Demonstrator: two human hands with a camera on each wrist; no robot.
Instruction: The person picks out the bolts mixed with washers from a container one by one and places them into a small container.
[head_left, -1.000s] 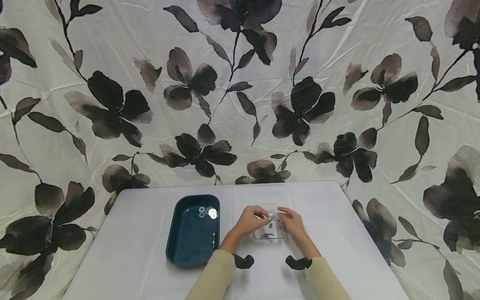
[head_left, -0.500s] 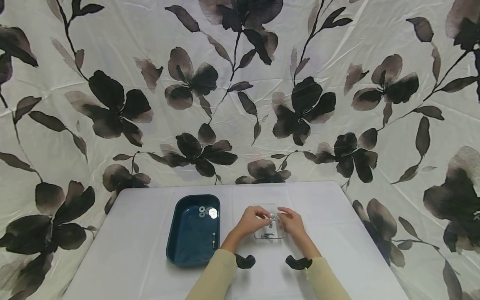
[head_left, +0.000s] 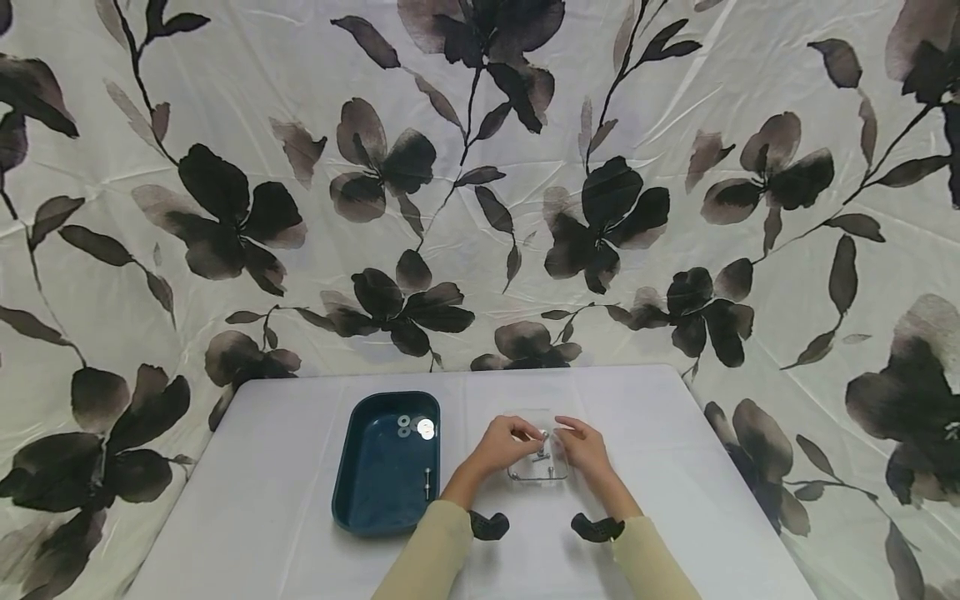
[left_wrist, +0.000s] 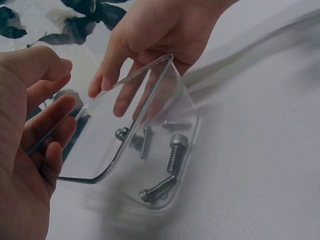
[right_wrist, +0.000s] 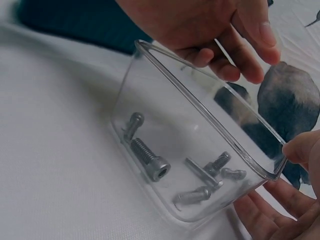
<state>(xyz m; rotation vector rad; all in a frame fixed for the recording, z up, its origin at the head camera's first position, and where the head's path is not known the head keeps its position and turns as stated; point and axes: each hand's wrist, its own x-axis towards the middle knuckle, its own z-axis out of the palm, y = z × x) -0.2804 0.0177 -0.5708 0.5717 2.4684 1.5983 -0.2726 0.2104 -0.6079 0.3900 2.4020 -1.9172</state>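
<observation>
Between my hands stands a clear plastic box (head_left: 537, 478) holding several metal socket-head bolts. The largest bolt (right_wrist: 151, 159) lies near one side wall in the right wrist view. A smaller bolt (left_wrist: 158, 189) and a thin pin-like piece (left_wrist: 145, 142) lie near it in the left wrist view. My right hand (head_left: 585, 443) grips the box at its right side, thumb on the rim and fingers outside the wall. My left hand (head_left: 510, 442) hovers at the opening on the other side. Its fingers (right_wrist: 247, 62) are loosely bent, with nothing seen between them.
A dark blue tray (head_left: 375, 500) stands left of the box on the white table (head_left: 255, 483). Inside it are several washers (head_left: 404, 422) and a bolt (head_left: 427, 483). Behind the table hangs a floral cloth (head_left: 480, 250).
The bolts in the box have shifted from a cluster at the near side and lie differently. A small metal piece at my left fingertips is no longer seen there. Both hands stay nearly in place.
</observation>
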